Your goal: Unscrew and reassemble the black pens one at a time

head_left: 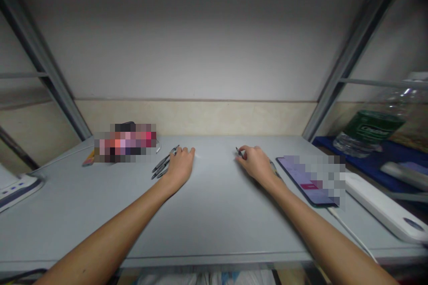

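My right hand (256,160) is above the right-middle of the desk, thumb and forefinger pinched round a slim dark pen (239,152); most of the pen is hidden by the fingers. Part of another slender item (274,169) shows beside that wrist, its kind unclear. To the left, my left hand (181,164) lies palm down on the desk with its fingers stretched forward and slightly apart. Several grey-and-black pens (163,164) lie slanted side by side along its outer edge, partly covered by the hand.
The grey desk (207,218) meets a wall at the back. A phone (304,182) with a white cable and a long white case (384,207) lie at the right. A green-labelled bottle (374,127) lies beyond the frame post. Blurred-out items (125,142) sit back left; a white device (20,187) stands far left.
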A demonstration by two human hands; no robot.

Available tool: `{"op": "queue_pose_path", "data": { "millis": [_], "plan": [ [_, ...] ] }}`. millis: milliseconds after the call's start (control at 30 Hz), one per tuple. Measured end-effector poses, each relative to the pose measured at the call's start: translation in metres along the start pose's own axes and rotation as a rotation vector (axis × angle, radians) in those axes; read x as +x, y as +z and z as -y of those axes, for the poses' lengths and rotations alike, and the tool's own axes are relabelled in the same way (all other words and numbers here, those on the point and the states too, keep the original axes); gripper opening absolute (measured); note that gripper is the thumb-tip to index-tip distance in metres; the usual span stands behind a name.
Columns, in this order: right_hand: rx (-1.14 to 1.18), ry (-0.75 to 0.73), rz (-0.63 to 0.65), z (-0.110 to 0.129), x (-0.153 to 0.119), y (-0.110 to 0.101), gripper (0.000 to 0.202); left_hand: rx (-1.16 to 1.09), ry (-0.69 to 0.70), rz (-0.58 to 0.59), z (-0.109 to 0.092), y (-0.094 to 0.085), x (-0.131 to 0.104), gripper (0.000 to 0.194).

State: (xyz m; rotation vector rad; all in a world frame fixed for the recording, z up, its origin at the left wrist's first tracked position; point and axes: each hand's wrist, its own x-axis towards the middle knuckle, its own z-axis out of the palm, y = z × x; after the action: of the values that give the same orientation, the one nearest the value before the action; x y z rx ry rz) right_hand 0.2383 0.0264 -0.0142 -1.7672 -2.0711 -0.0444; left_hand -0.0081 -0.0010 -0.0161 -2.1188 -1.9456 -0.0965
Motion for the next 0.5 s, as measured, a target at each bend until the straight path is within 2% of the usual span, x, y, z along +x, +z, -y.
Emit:
{"op": "queue_pose_path", "data": {
  "millis": [167, 367, 500],
  "plan": [
    [-0.134, 0.003, 0.031, -0.0031, -0.0006, -0.0051, 0.034, -0.003, 0.056, -0.03, -0.0004, 0.0018, 0.0017, 0.039],
    [-0.169, -0.021, 0.097, -0.0034, -0.0004, -0.0036, 0.027, -0.049, 0.104, -0.041, -0.0028, -0.0027, 0.0005, 0.041],
    [-0.187, -0.017, 0.098, -0.004, -0.0002, -0.004, 0.027, -0.112, 0.142, -0.072, -0.0065, -0.0069, -0.001, 0.038]
  ]
}}
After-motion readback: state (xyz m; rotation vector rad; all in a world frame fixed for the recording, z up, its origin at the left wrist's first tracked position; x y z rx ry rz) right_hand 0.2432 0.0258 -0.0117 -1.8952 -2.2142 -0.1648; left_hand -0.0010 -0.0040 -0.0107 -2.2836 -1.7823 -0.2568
